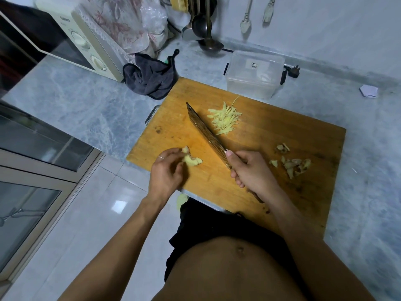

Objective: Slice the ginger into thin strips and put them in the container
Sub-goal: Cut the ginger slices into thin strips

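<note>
There is one view only, from a wide-angle camera worn on the person's head. It looks forward and steeply down, so the person's own torso and forearms fill the bottom of the frame and the hands sit near the centre. The counter [358,148] lies close below, with the cutting board [271,135] in the middle of the picture. The wall [325,22] runs across the top edge, and straight lines bow towards the borders. The floor [112,192] shows at lower left.
</note>
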The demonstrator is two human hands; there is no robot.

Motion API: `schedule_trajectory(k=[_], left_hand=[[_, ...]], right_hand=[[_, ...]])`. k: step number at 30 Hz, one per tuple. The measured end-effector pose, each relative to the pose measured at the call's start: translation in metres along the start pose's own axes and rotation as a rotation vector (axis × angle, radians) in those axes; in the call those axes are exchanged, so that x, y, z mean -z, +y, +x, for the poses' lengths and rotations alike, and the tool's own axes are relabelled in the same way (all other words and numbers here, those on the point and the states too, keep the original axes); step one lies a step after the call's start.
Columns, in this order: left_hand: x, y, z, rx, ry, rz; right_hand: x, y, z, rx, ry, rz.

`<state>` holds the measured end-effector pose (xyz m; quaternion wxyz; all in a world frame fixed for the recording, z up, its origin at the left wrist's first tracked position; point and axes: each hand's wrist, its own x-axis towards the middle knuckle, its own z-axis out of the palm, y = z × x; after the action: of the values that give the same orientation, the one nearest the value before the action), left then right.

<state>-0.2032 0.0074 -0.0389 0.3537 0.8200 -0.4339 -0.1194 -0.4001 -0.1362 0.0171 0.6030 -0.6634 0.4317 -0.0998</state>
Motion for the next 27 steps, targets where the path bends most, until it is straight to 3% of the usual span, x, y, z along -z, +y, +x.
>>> schedule_trajectory(k=[6, 9, 27], left_hand=[[0.019, -0.011, 0.046, -0.143, -0.458, 0.179], [0.021, -0.012, 0.06, -0.221, -0.553, 0.266], [0.012, -0.028, 0.041, -0.257, -0.391, 0.161]], right_hand=[[-0.001, 0.0, -0.001, 0.007, -0.006, -0.007], [-0.001, -0.001, -0.002, 0.005, -0.012, 0.001], [0.0, -0.004, -0.001, 0.012, 0.004, -0.032]])
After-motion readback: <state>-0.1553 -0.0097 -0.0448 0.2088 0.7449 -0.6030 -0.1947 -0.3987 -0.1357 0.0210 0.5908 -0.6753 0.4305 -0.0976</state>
